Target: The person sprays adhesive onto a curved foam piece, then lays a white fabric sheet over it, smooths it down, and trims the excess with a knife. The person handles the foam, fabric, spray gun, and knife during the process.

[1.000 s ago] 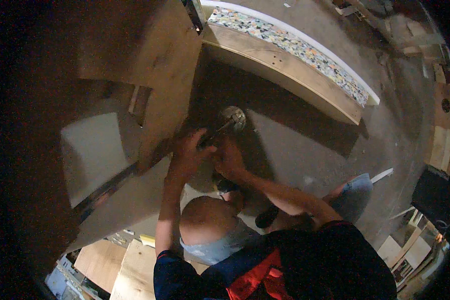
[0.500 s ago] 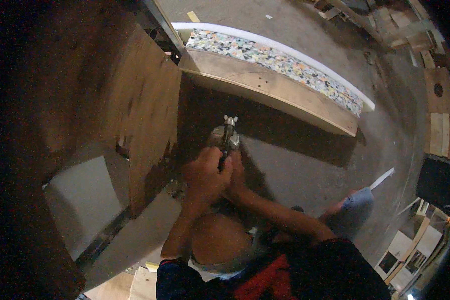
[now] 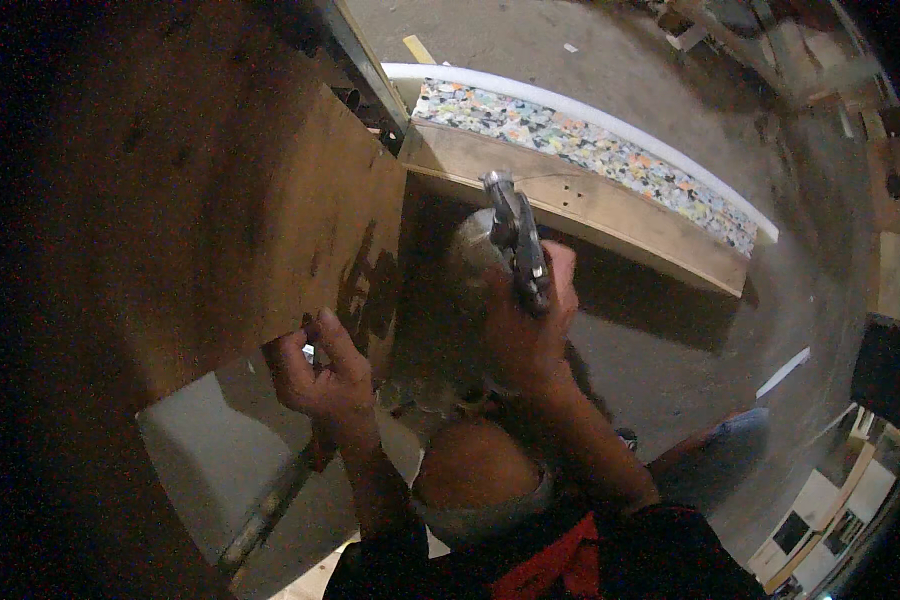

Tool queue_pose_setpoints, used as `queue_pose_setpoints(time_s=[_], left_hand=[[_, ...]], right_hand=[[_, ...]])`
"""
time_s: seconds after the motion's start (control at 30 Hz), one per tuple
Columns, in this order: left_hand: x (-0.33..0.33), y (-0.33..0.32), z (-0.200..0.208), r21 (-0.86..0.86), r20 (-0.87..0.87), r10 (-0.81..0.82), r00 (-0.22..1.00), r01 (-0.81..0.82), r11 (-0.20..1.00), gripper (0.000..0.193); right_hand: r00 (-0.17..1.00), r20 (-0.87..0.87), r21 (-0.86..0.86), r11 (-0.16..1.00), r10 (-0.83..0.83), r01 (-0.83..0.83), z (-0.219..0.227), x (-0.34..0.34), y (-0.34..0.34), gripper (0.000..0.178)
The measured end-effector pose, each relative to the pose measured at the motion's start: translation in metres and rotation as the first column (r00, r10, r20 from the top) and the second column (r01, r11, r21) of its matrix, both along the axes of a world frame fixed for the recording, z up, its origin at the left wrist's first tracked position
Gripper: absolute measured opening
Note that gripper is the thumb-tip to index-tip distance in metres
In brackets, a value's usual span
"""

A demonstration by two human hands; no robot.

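Observation:
My right hand (image 3: pixel 532 335) is wrapped round the grip of a dark and silver metal hand tool (image 3: pixel 515 225), whose rounded bright end points away from me. The tool's exact kind is hard to make out in the dim light. My left hand (image 3: pixel 328 375) is at the lower edge of a large upright plywood panel (image 3: pixel 300 220), with thumb and forefinger pinched together. Whatever lies between those fingertips is too small and dark to name. A pale rounded shape (image 3: pixel 473 235), partly hidden, shows beside the tool.
Beyond my hands a long wooden board frame (image 3: pixel 580 205) lies on the floor, topped by speckled multicoloured foam (image 3: pixel 590 145) and a white foam strip (image 3: pixel 610 105). My bent knee (image 3: pixel 480 465) is close below. Wood pieces (image 3: pixel 895 270) are stacked at the far right.
My hands, together on the tool before, have parted. The left has moved left to the panel's edge; the right has lifted the tool up and right. The view has shifted slightly.

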State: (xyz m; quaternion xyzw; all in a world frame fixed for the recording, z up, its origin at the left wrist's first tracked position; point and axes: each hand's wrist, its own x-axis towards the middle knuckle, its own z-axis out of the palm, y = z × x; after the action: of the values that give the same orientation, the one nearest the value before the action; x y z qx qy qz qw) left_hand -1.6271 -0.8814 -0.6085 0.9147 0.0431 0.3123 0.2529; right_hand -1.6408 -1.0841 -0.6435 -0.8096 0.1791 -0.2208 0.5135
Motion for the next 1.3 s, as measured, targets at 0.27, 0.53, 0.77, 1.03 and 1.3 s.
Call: queue_pose_setpoints(time_s=[0.27,0.53,0.77,1.03,1.3], left_hand=[[-0.003,-0.001,0.004,-0.029,-0.159,0.021,0.987,-0.026,0.999,0.034],[0.000,-0.005,0.015,-0.191,-0.265,-0.004,0.964,-0.049,0.980,0.033],[-0.004,0.000,0.008,-0.249,-0.313,-0.028,0.949,-0.054,0.967,0.033],[-0.003,-0.003,0.007,-0.342,-0.269,-0.076,0.960,-0.021,0.939,0.030],[0.002,-0.007,0.009,-0.326,-0.177,-0.060,0.982,-0.001,0.945,0.030]], right_hand=[[0.999,0.016,-0.144,0.989,0.049,-0.046,0.015,0.038,-0.012,0.040],[0.992,-0.110,0.335,0.942,0.058,-0.018,0.022,0.061,-0.004,0.035],[0.988,-0.134,0.269,0.962,0.075,-0.037,0.025,0.070,-0.010,0.046],[0.964,-0.253,0.308,0.951,0.082,0.000,0.024,0.076,-0.021,0.061],[0.974,-0.220,0.248,0.969,0.060,-0.003,0.023,0.068,-0.022,0.062]])
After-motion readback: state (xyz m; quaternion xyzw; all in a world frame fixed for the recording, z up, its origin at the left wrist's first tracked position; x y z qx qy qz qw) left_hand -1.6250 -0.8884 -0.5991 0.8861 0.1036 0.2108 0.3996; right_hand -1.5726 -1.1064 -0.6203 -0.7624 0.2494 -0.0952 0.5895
